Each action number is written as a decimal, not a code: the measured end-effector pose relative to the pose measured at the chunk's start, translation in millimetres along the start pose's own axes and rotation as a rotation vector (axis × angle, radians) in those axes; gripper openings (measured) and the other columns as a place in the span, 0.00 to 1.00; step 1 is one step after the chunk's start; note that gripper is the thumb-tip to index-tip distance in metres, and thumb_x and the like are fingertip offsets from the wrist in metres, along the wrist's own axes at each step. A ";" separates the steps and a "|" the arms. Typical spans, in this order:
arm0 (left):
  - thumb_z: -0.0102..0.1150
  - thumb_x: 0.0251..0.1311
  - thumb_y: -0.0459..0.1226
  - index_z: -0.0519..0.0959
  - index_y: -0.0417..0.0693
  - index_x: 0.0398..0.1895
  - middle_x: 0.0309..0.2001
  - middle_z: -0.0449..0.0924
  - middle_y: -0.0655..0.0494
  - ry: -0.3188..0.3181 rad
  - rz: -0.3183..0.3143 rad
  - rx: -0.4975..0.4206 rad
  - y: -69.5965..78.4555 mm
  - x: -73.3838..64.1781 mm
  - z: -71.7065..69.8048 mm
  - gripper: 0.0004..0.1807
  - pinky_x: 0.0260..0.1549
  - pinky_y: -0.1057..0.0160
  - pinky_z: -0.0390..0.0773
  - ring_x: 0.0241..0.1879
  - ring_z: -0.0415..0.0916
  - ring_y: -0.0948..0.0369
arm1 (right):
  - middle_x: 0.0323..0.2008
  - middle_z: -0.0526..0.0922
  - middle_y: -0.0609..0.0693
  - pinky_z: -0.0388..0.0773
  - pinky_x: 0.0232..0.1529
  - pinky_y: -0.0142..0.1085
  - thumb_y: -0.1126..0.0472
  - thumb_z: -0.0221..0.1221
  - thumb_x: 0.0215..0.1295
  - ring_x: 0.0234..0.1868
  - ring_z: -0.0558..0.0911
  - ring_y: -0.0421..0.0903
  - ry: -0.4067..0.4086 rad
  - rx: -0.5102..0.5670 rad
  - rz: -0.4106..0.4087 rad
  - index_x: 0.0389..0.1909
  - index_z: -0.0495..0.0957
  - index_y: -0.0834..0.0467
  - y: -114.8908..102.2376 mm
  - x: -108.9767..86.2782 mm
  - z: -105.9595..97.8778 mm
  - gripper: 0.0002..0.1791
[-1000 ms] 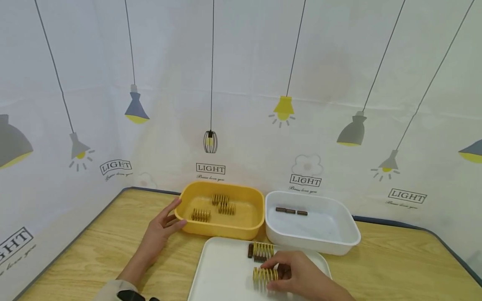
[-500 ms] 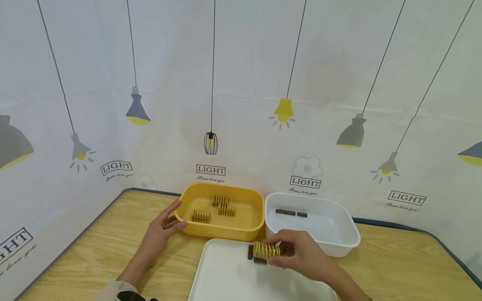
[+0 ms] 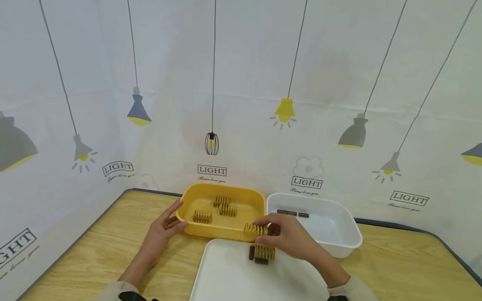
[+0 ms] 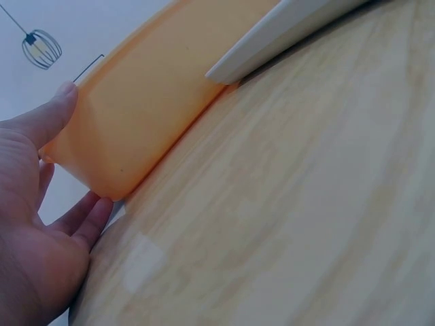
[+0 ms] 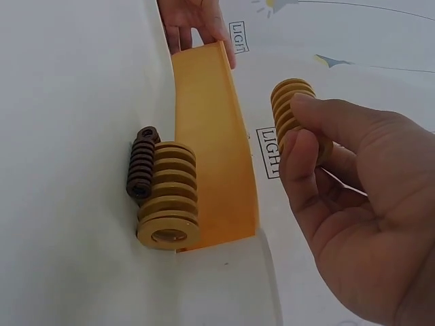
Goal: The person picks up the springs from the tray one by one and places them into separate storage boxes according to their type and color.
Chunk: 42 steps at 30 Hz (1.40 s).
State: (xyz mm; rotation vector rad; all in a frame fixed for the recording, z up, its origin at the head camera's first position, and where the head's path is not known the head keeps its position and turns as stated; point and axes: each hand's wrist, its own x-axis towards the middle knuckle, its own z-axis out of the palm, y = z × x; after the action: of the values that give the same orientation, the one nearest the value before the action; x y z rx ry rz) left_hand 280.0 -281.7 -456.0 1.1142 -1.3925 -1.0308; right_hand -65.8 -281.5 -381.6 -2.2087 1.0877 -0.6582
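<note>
In the head view, my right hand point(image 3: 288, 234) pinches a yellow coil spring point(image 3: 255, 229) between thumb and fingers, above the front rim of the yellow bin point(image 3: 222, 230). My left hand point(image 3: 161, 228) rests against that bin's left end, thumb at the front corner and fingers spread along the side. Inside the bin lie 3 more yellow springs, one of them a front-left spring point(image 3: 202, 216). Below my right hand, another yellow spring point(image 5: 170, 197) lies on the white tray point(image 3: 226, 271), with a small brown spring point(image 5: 141, 166) and a second brown spring point(image 3: 251, 252) beside it.
A white bin point(image 3: 339, 225) stands right of the yellow one, with small brown springs point(image 3: 303, 215) inside. The wooden table point(image 3: 399, 259) ends at a wall sheet point(image 3: 248, 125) printed with hanging lamps. The tray sits in front of both bins.
My right hand has lifted the yellow spring from the tray and carried it away from me toward the yellow bin. The left hand stays against the bin.
</note>
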 end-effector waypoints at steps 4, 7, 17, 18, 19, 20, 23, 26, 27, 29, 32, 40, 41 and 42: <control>0.59 0.55 0.40 0.57 0.55 0.66 0.68 0.47 0.64 0.004 -0.009 0.005 0.2 0.0 0.4 0.35 0.43 0.71 0.70 0.58 0.60 0.51 | 0.34 0.77 0.38 0.74 0.31 0.32 0.46 0.64 0.49 0.31 0.75 0.38 0.009 -0.018 -0.009 0.44 0.78 0.46 0.8 14.0 2.7 0.20; 0.59 0.55 0.40 0.58 0.55 0.66 0.67 0.47 0.64 0.007 -0.015 0.007 0.8 0.0 0.6 0.35 0.43 0.71 0.70 0.58 0.60 0.51 | 0.32 0.77 0.40 0.74 0.30 0.32 0.48 0.64 0.49 0.29 0.76 0.38 0.005 -0.028 -0.006 0.44 0.79 0.49 0.7 25.9 5.1 0.20; 0.59 0.54 0.40 0.58 0.55 0.66 0.67 0.47 0.64 0.000 -0.007 -0.020 0.0 -0.1 1.0 0.35 0.44 0.71 0.70 0.58 0.60 0.51 | 0.32 0.78 0.42 0.75 0.28 0.34 0.51 0.64 0.51 0.30 0.77 0.41 -0.061 0.025 0.081 0.45 0.78 0.50 1.6 52.3 14.5 0.19; 0.59 0.54 0.40 0.58 0.55 0.66 0.67 0.47 0.64 0.001 -0.007 -0.019 -0.3 -0.1 1.0 0.35 0.44 0.71 0.70 0.58 0.60 0.51 | 0.33 0.78 0.42 0.75 0.28 0.34 0.52 0.64 0.51 0.30 0.77 0.41 -0.069 0.036 0.089 0.45 0.78 0.51 1.9 54.4 15.3 0.19; 0.59 0.54 0.41 0.58 0.55 0.66 0.67 0.47 0.64 0.000 -0.005 -0.018 -0.6 -0.2 0.9 0.35 0.44 0.71 0.70 0.58 0.60 0.51 | 0.33 0.78 0.42 0.75 0.28 0.34 0.52 0.64 0.51 0.30 0.77 0.42 -0.075 0.045 0.098 0.45 0.78 0.51 2.1 56.3 16.2 0.19; 0.59 0.54 0.41 0.58 0.56 0.66 0.67 0.47 0.64 -0.001 -0.005 -0.016 -0.7 -0.2 0.9 0.35 0.44 0.71 0.70 0.58 0.60 0.51 | 0.33 0.78 0.42 0.75 0.28 0.34 0.52 0.64 0.51 0.30 0.77 0.42 -0.078 0.048 0.107 0.46 0.78 0.51 2.2 58.3 17.1 0.19; 0.60 0.53 0.42 0.58 0.56 0.66 0.67 0.48 0.65 0.001 -0.003 -0.013 -0.8 -0.2 0.5 0.36 0.44 0.70 0.70 0.58 0.60 0.51 | 0.33 0.78 0.43 0.75 0.28 0.34 0.53 0.64 0.52 0.30 0.77 0.43 -0.085 0.047 0.125 0.46 0.78 0.52 2.1 64.1 19.4 0.19; 0.60 0.53 0.42 0.58 0.56 0.66 0.67 0.48 0.65 0.003 -0.007 -0.009 -1.2 -0.1 0.0 0.36 0.44 0.70 0.70 0.58 0.61 0.52 | 0.34 0.78 0.42 0.75 0.28 0.34 0.54 0.64 0.52 0.31 0.77 0.43 -0.089 0.026 0.149 0.46 0.78 0.52 2.3 69.5 22.3 0.19; 0.60 0.53 0.42 0.58 0.56 0.66 0.67 0.48 0.65 0.004 -0.009 -0.007 -1.5 0.0 -0.1 0.36 0.44 0.70 0.70 0.57 0.61 0.52 | 0.34 0.78 0.42 0.75 0.27 0.34 0.54 0.64 0.52 0.31 0.76 0.42 -0.090 0.018 0.152 0.46 0.78 0.52 2.5 71.1 23.3 0.18; 0.60 0.53 0.42 0.58 0.56 0.66 0.67 0.48 0.65 0.003 -0.013 -0.006 -2.1 0.3 -0.4 0.36 0.44 0.70 0.70 0.57 0.61 0.52 | 0.34 0.78 0.43 0.75 0.27 0.34 0.55 0.64 0.52 0.30 0.77 0.42 -0.087 0.018 0.146 0.45 0.79 0.54 2.8 73.8 24.9 0.18; 0.59 0.54 0.42 0.58 0.57 0.66 0.67 0.48 0.66 0.004 -0.018 -0.001 -2.8 0.7 -0.7 0.35 0.44 0.71 0.70 0.57 0.61 0.52 | 0.35 0.78 0.45 0.75 0.27 0.33 0.57 0.64 0.52 0.28 0.78 0.41 -0.085 0.011 0.123 0.45 0.79 0.55 3.6 77.2 27.3 0.18; 0.60 0.53 0.41 0.58 0.56 0.65 0.67 0.49 0.65 0.012 -0.017 -0.013 -2.6 1.3 0.1 0.35 0.44 0.70 0.70 0.57 0.61 0.52 | 0.37 0.79 0.47 0.73 0.33 0.33 0.58 0.64 0.51 0.32 0.75 0.41 -0.097 -0.062 0.122 0.45 0.78 0.58 6.8 89.6 29.3 0.19; 0.60 0.54 0.41 0.58 0.56 0.65 0.67 0.49 0.65 0.013 -0.016 -0.012 -2.2 1.2 0.2 0.35 0.44 0.70 0.70 0.57 0.61 0.52 | 0.37 0.79 0.47 0.73 0.33 0.33 0.58 0.65 0.51 0.32 0.75 0.41 -0.097 -0.066 0.133 0.45 0.79 0.58 6.5 91.1 29.5 0.19; 0.60 0.54 0.40 0.58 0.56 0.65 0.67 0.49 0.65 0.013 -0.016 -0.013 -2.2 1.2 0.2 0.35 0.44 0.70 0.70 0.57 0.61 0.52 | 0.37 0.79 0.48 0.73 0.34 0.33 0.58 0.65 0.51 0.32 0.75 0.41 -0.097 -0.066 0.131 0.44 0.79 0.59 6.4 92.4 30.0 0.18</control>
State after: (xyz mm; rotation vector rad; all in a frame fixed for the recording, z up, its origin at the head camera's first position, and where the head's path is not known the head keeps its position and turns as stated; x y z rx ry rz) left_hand 279.9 -283.3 -457.9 1.1218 -1.3672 -1.0410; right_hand 0.6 -352.0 -391.3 -2.1785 1.2082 -0.4601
